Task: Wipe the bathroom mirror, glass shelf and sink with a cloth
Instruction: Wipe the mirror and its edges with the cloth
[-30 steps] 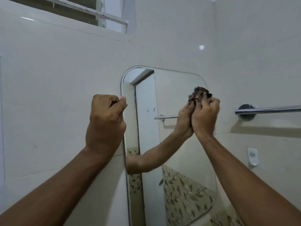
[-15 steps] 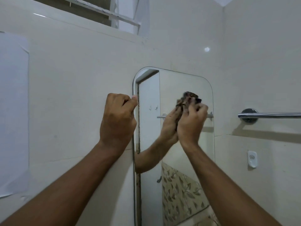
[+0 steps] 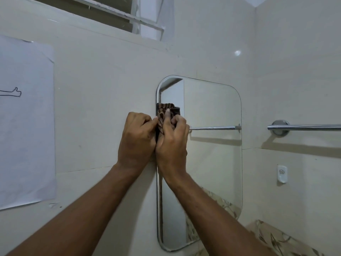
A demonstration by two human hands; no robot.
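The tall mirror [image 3: 212, 163] with rounded corners hangs on the cream tiled wall. My right hand [image 3: 172, 143] grips a bunched dark brown patterned cloth [image 3: 166, 109] and presses it against the glass at the mirror's upper left edge. My left hand [image 3: 136, 139] is curled into a fist against the wall just left of that edge, right beside the cloth and my right hand; I see nothing held in it. Neither the glass shelf nor the sink is in view.
A chrome towel bar [image 3: 304, 127] runs along the right wall, with a small white plastic fixture [image 3: 282, 173] below it. A white paper sheet [image 3: 25, 126] is taped at left. A louvred window [image 3: 110, 12] sits above. Patterned tiles [image 3: 276, 239] band the lower right.
My right hand has dragged the cloth leftward across the mirror, from the upper right to the left edge. The left fist stayed at that edge, and the view turned left.
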